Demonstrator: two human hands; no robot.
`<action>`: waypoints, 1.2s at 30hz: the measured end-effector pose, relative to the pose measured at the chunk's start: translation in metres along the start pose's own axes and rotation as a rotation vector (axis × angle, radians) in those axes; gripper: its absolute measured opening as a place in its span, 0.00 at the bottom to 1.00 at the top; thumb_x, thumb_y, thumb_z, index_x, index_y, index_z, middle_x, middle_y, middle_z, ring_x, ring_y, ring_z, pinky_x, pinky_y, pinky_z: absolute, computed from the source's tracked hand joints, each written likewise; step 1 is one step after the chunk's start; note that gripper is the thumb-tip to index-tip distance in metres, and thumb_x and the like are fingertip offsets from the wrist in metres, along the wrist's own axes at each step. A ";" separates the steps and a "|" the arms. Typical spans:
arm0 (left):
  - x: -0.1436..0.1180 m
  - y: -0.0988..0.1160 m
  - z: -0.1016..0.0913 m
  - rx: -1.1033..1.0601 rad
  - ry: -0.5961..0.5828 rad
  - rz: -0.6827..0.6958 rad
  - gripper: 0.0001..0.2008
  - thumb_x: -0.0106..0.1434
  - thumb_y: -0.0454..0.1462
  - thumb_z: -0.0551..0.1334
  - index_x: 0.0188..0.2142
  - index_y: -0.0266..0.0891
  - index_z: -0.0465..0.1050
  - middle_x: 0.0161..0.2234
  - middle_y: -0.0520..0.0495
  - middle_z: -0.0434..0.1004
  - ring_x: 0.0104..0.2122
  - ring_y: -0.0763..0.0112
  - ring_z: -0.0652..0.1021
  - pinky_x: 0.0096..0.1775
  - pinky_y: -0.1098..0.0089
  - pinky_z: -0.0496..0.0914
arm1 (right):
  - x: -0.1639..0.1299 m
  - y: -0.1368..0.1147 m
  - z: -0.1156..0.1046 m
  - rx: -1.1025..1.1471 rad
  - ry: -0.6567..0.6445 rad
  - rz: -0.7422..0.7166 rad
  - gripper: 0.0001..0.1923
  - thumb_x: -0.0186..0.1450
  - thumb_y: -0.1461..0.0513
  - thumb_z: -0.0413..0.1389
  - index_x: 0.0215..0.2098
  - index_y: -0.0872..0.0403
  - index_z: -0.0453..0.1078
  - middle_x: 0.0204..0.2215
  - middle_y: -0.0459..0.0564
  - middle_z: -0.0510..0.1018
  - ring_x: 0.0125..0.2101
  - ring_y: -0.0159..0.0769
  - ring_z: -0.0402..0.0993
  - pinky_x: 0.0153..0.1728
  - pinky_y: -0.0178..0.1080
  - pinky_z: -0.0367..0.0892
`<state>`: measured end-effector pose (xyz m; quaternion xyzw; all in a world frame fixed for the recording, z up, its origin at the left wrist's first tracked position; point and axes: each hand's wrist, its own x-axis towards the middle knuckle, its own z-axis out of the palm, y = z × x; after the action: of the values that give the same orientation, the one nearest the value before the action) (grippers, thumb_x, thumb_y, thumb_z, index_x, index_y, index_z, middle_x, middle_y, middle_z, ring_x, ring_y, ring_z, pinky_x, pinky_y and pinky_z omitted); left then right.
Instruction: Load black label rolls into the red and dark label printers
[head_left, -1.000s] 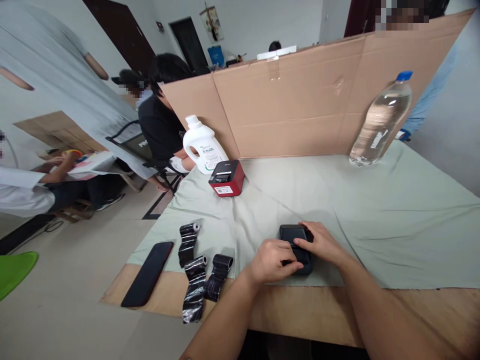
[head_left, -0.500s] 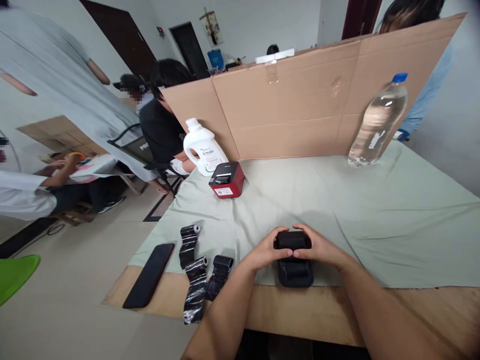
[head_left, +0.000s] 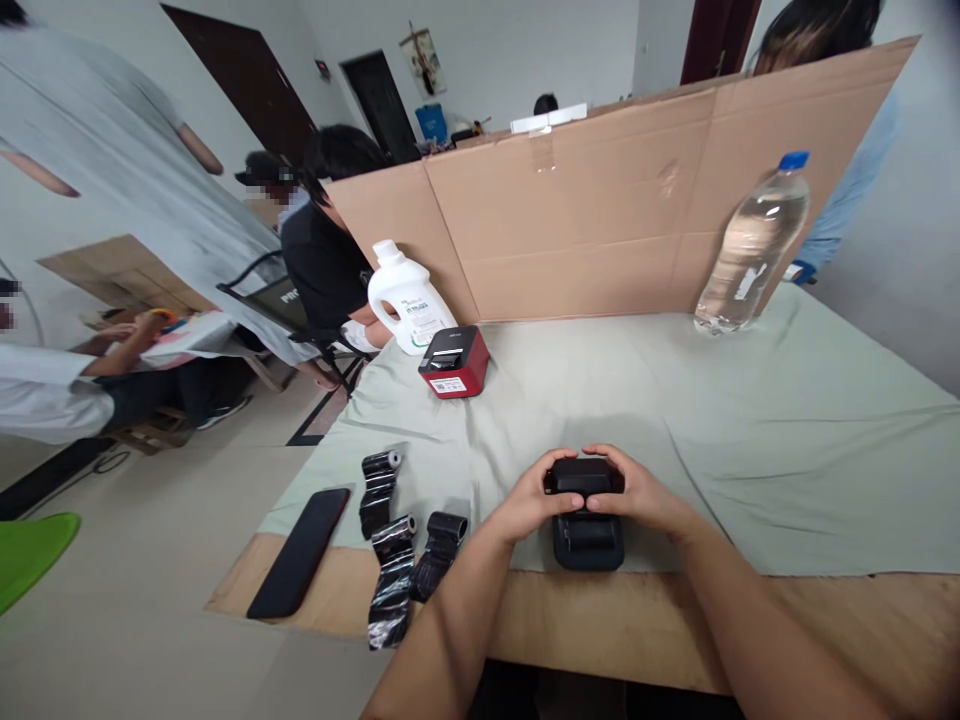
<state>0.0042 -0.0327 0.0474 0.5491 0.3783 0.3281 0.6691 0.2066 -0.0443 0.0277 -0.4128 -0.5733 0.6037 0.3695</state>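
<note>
Both hands grip the upper part of a small black box-shaped device (head_left: 589, 540) with rounded corners, which rests near the front of the cloth. My left hand (head_left: 545, 494) curls round its left side. Its right side is held by my right hand (head_left: 628, 492). The thumbs almost meet at the middle of the raised part, and the fingers reach over the back. A recess faces me in the lower part; its inside is too dark to make out. Left of my left forearm lie several partly unrolled shiny black rolls (head_left: 393, 565) and a flat dark oblong case (head_left: 298, 553).
A red and black receipt printer (head_left: 454, 362) stands by a white jug (head_left: 409, 300). A clear bottle (head_left: 754, 250) with a blue cap stands back right. An upright cardboard sheet (head_left: 577, 220) borders the back. Other people sit or stand at the left and behind the cardboard.
My hands have shifted slightly up and back on the black device, and its lower part has moved a little away from me. The other table items stay in place.
</note>
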 end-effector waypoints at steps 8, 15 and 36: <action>0.005 -0.001 -0.003 -0.060 0.298 0.077 0.30 0.46 0.42 0.72 0.48 0.39 0.67 0.42 0.46 0.74 0.43 0.63 0.73 0.46 0.66 0.66 | 0.009 0.010 0.008 0.227 0.051 0.103 0.30 0.57 0.46 0.60 0.52 0.53 0.64 0.36 0.50 0.77 0.38 0.40 0.74 0.38 0.41 0.68; 0.009 -0.016 0.003 -0.048 0.282 0.156 0.34 0.49 0.45 0.71 0.53 0.41 0.62 0.45 0.45 0.72 0.44 0.64 0.73 0.47 0.66 0.67 | 0.007 0.005 0.015 0.232 0.203 0.027 0.24 0.51 0.50 0.65 0.41 0.55 0.72 0.38 0.51 0.79 0.41 0.43 0.74 0.43 0.43 0.67; 0.028 -0.045 -0.002 0.416 0.256 0.009 0.10 0.56 0.41 0.61 0.36 0.38 0.71 0.23 0.53 0.68 0.24 0.73 0.69 0.29 0.71 0.64 | 0.034 -0.029 -0.235 -0.235 1.260 0.323 0.11 0.59 0.57 0.56 0.31 0.59 0.73 0.29 0.55 0.78 0.36 0.43 0.75 0.36 0.42 0.69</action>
<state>0.0180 -0.0159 -0.0011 0.6307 0.5169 0.3130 0.4869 0.4089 0.0800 0.0537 -0.8055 -0.2403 0.2279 0.4915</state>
